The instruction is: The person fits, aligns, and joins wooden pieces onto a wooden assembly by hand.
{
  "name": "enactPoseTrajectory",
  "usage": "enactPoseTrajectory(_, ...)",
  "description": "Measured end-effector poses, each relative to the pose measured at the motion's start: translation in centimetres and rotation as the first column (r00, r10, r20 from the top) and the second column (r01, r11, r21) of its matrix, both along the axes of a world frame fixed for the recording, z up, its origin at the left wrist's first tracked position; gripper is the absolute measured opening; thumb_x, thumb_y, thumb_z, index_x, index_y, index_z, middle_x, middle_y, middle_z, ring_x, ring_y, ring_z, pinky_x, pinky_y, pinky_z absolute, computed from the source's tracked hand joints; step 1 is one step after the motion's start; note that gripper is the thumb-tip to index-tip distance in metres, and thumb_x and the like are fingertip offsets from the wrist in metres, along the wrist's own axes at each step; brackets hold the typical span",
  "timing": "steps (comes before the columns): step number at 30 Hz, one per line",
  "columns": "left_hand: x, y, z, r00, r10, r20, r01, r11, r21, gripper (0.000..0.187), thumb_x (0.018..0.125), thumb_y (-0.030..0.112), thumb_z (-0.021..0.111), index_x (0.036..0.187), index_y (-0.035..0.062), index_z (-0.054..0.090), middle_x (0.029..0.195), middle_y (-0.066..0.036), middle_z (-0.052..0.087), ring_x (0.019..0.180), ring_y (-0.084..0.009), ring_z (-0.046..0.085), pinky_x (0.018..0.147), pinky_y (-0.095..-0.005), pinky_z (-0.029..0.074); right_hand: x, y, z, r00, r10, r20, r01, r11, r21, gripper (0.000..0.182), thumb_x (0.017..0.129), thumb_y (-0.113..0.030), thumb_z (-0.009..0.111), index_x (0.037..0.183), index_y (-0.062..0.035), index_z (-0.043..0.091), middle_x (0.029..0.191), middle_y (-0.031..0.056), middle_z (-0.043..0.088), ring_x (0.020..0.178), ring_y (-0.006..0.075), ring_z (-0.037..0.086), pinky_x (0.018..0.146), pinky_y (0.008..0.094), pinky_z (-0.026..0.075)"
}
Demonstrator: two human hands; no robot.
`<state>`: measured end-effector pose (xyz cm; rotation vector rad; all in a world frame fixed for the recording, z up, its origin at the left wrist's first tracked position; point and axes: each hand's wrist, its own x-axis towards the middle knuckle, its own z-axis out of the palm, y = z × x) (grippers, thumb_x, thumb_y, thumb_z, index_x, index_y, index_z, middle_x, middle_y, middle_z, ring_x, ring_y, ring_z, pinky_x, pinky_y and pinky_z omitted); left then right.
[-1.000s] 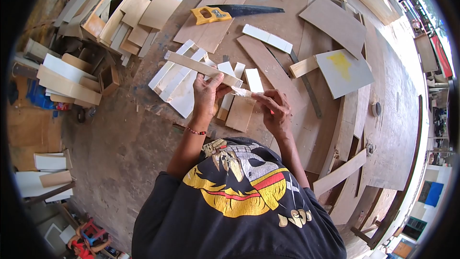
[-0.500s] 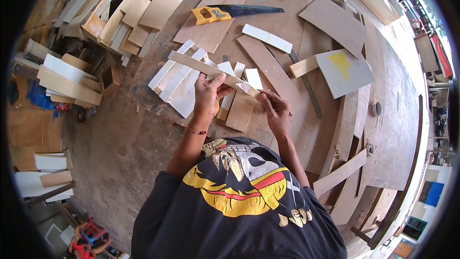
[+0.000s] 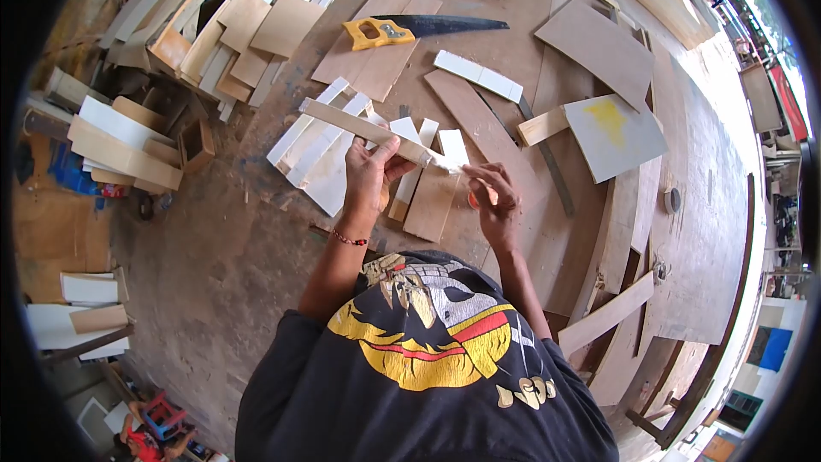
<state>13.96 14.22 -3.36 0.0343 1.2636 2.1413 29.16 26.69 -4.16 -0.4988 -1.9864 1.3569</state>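
Observation:
My left hand (image 3: 368,178) is closed round a narrow wooden strip (image 3: 351,122), held slanting above the worktable. The strip's near right end looks ragged and whitish. Just off that end is my right hand (image 3: 496,201), its fingers curled and thumb and forefinger together; whatever may be between them is too small to make out. A small orange-red thing (image 3: 473,199) shows beside the right fingers. Beneath the strip lie white-faced slats (image 3: 316,141) and a brown wooden board (image 3: 430,205).
A yellow-handled handsaw (image 3: 376,32) rests on a board at the back. White strip (image 3: 479,75), a dark metal ruler (image 3: 556,173) and a yellow-stained panel (image 3: 617,133) lie to the right. Offcuts (image 3: 248,34) are piled at left. Another person (image 3: 141,441) shows at lower left.
My right hand has come slightly away from the strip's end, its fingers more curled. The strip's end shows more ragged white. My left hand keeps its hold.

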Motion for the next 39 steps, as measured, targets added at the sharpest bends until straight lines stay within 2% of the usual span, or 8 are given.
enactPoseTrajectory(1,0.1,0.1,0.2,1.0,0.001,0.01,-0.001,1.0,-0.01,0.028,0.086,0.003,0.055,0.111,0.0005,0.043,0.095,-0.013,0.059,0.079,-0.0226,0.066,0.063,-0.0328,0.06,-0.2,-0.2,0.1,1.0,-0.001,-0.016,0.003,0.99,0.138,0.026,0.076,0.001,0.065,0.098,-0.011,0.07,0.081,0.0059,0.058,0.074,0.0146,0.056,0.063,0.0266,0.046)
enactPoseTrajectory(5,0.1,0.1,0.2,0.999,-0.032,0.016,0.031,0.999,0.015,0.028,0.086,0.002,0.055,0.111,0.0003,0.043,0.095,-0.013,0.059,0.079,-0.0231,0.066,0.063,-0.0333,0.06,-0.3,-0.6,-1.1,0.999,-0.024,0.04,0.015,0.975,0.221,0.031,0.07,0.002,0.067,0.095,-0.0155,0.07,0.083,0.0059,0.057,0.076,0.0205,0.058,0.066,0.0316,0.048)
enactPoseTrajectory(14,-1.1,-0.5,0.2,0.999,0.053,-0.008,-0.053,0.999,-0.001,0.024,0.085,0.003,0.055,0.106,0.0009,0.043,0.092,-0.013,0.06,0.077,-0.024,0.066,0.064,-0.0337,0.06,0.6,0.9,-1.9,0.999,-0.006,0.048,-0.011,0.942,0.336,0.034,0.07,0.009,0.062,0.094,-0.013,0.07,0.084,0.007,0.058,0.076,0.0205,0.058,0.063,0.0315,0.048)
enactPoseTrajectory(15,-1.2,-0.6,0.6,0.998,0.055,-0.011,-0.055,0.998,-0.018,0.025,0.085,0.003,0.055,0.106,0.0008,0.043,0.092,-0.013,0.06,0.077,-0.0238,0.066,0.064,-0.0338,0.06,0.6,0.3,-0.9,0.998,-0.045,0.047,0.034,0.977,0.212,0.036,0.069,0.012,0.06,0.094,-0.0117,0.07,0.085,0.0065,0.057,0.074,0.0187,0.059,0.061,0.0298,0.048)
enactPoseTrajectory(19,-1.0,-0.5,0.8,0.998,0.044,-0.04,-0.046,0.998,-0.045,0.031,0.085,0.003,0.055,0.111,-0.0003,0.039,0.097,-0.014,0.057,0.08,-0.0237,0.065,0.065,-0.0347,0.06,0.0,0.5,0.2,0.994,-0.094,0.051,0.071,0.94,0.334,0.032,0.068,0.003,0.067,0.095,-0.0141,0.071,0.082,0.0061,0.057,0.074,0.018,0.057,0.066,0.0298,0.046)
enactPoseTrajectory(26,-0.9,-0.4,0.2,0.998,0.018,-0.057,-0.024,0.993,-0.114,0.038,0.085,0.009,0.059,0.118,0.0009,0.042,0.1,-0.013,0.059,0.082,-0.0215,0.065,0.068,-0.0339,0.059,-0.6,0.2,-0.3,0.998,-0.004,0.06,-0.029,0.843,0.538,0.033,0.066,-0.001,0.066,0.095,-0.0165,0.07,0.078,0.0042,0.058,0.076,0.0186,0.057,0.073,0.0328,0.042)
enactPoseTrajectory(34,-0.8,-0.1,0.5,0.998,0.01,-0.056,-0.016,0.994,-0.11,0.041,0.085,0.006,0.057,0.119,-0.0024,0.038,0.098,-0.014,0.058,0.081,-0.0227,0.065,0.066,-0.0348,0.059,-0.2,0.4,-0.2,0.998,-0.047,0.037,0.025,0.886,0.463,0.033,0.066,-0.002,0.066,0.095,-0.0172,0.07,0.079,0.0038,0.059,0.078,0.0189,0.057,0.073,0.0332,0.042)
enactPoseTrajectory(39,-0.7,-0.1,0.3,0.999,0.003,-0.039,-0.005,0.998,-0.069,0.04,0.085,0.003,0.056,0.118,-0.0034,0.035,0.097,-0.015,0.056,0.079,-0.0225,0.064,0.065,-0.0361,0.06,-0.4,0.6,-0.4,0.997,-0.062,0.05,0.025,0.839,0.544,0.032,0.068,-0.002,0.068,0.095,-0.0188,0.07,0.08,0.0044,0.058,0.077,0.0189,0.057,0.073,0.033,0.041)
